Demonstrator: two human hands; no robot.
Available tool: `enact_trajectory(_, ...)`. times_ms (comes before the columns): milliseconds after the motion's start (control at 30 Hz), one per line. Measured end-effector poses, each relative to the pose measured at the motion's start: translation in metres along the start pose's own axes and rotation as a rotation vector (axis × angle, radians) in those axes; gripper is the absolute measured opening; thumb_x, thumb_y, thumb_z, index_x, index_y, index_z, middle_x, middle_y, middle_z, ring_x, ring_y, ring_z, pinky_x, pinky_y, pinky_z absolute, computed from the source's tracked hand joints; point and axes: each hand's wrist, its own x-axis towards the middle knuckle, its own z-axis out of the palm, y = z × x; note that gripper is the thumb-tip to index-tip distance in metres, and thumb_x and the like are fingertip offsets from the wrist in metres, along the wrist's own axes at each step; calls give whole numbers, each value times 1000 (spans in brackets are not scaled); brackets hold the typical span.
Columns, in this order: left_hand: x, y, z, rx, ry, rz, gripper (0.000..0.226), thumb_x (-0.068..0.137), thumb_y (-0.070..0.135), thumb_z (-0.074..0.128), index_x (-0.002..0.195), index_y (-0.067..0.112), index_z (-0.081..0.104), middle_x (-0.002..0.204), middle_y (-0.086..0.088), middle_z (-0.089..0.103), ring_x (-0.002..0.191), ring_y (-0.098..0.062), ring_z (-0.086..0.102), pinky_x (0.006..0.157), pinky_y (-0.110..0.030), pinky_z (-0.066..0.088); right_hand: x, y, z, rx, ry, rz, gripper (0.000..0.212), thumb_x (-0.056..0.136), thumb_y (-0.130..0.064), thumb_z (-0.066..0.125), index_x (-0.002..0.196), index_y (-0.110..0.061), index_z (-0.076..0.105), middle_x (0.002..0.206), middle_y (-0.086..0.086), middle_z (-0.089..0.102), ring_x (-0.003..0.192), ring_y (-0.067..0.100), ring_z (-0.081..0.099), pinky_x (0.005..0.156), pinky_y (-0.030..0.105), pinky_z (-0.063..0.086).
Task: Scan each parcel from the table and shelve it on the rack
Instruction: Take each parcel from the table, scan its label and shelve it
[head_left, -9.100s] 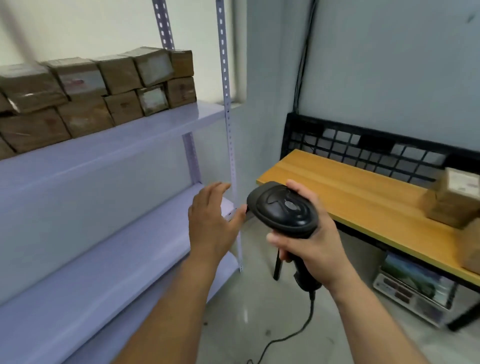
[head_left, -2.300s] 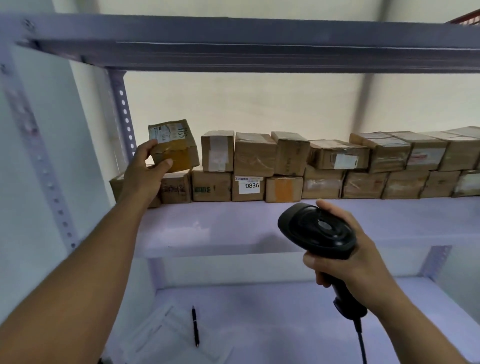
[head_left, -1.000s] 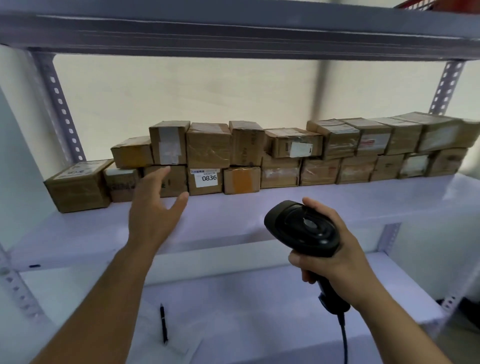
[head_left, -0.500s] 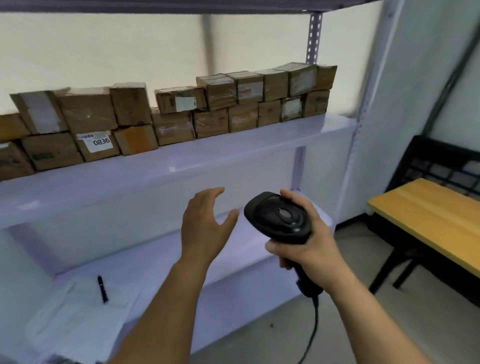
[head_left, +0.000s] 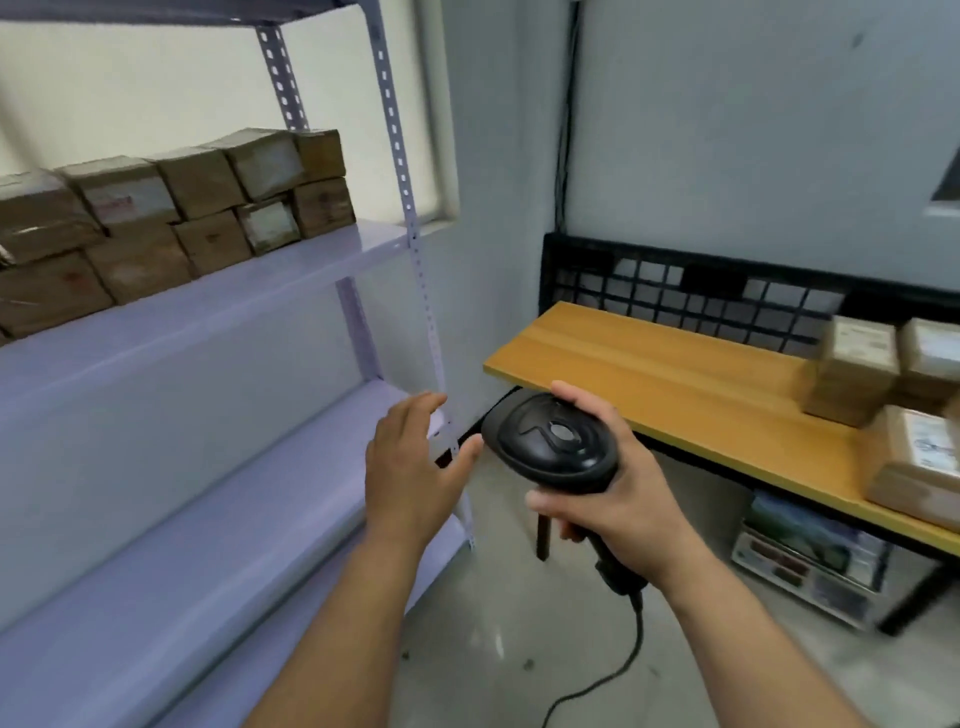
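My right hand (head_left: 618, 501) grips the black handheld scanner (head_left: 553, 447); my left hand (head_left: 410, 467) is empty, fingers spread, just beside it. Brown cardboard parcels (head_left: 857, 364) sit at the orange wooden table's (head_left: 649, 374) right end. As I reach there, I reckon the scanner's trailing black cable (head_left: 631, 654) could snag the table's near corner.

Scanner (head_left: 553, 449) glossy black plastic; table (head_left: 649, 374) smooth wood; rack (head_left: 218, 306) glossy painted metal; parcels (head_left: 202, 182) matt cardboard.

Parcels (head_left: 852, 364) at right blur, labels illegible; the rightmost seems cropped.
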Motion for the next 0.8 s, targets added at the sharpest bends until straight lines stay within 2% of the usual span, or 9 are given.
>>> enact_trajectory(100,8,25,34,-31,-49,67,67,75,59,52,125,16,60,124,-2,58,116,-20,50,96,-35,39,-8,3,-35,-16,95,4,86,68,5,85,132,-41,50,116,-6,65,60,11,63,50,29,52)
enact_trajectory(167,14,36,58,-41,-83,114,68,75,60,49,124,16,60,125,-2,59,116,-19,51,97,-33,39,-11,6,-56,-52,151,1,87,68,1,86,134,-40,49,117,-9,65,63,10,64,54,27,54)
enact_trajectory(233,21,47,82,-70,-119,141,68,75,60,49,125,15,60,126,-1,58,118,-19,51,100,-33,39,-14,8,-75,-66,199,24,87,69,3,85,135,-40,48,114,-14,65,61,12,64,52,32,55)
enact_trajectory(300,27,59,104,-107,-170,143,67,76,60,51,127,18,58,129,0,56,121,-20,50,103,-38,41,-15,11,-94,-85,244,37,87,70,4,84,135,-40,47,114,-16,65,61,14,64,50,34,55)
enact_trajectory(433,43,83,150,-172,-263,164,58,80,47,64,130,20,56,134,0,52,126,-19,46,105,-48,39,-12,19,-133,-139,344,55,87,67,-6,87,135,-43,48,118,-10,63,63,16,66,50,36,55)
enact_trajectory(533,59,102,184,-211,-310,191,55,85,45,68,133,21,54,136,2,51,129,-16,42,106,-44,37,-5,18,-161,-191,404,77,86,63,-16,87,132,-49,48,121,-9,62,67,14,67,49,35,54)
enact_trajectory(633,74,119,215,-245,-378,226,54,86,41,67,134,23,51,137,5,50,129,-13,42,107,-40,36,3,17,-187,-229,468,93,85,66,-10,88,129,-51,50,121,-1,63,60,13,66,49,35,54)
enact_trajectory(700,82,129,233,-258,-415,261,54,87,41,66,135,23,50,137,5,50,128,-12,41,107,-35,35,5,18,-204,-245,519,104,85,68,-4,87,127,-53,50,120,-3,63,56,19,65,49,37,55)
enact_trajectory(800,91,144,257,-276,-464,300,53,88,39,65,136,21,49,136,5,50,126,-12,41,104,-29,33,3,21,-225,-266,588,121,84,67,-12,88,130,-51,50,117,-7,63,53,26,64,51,37,56)
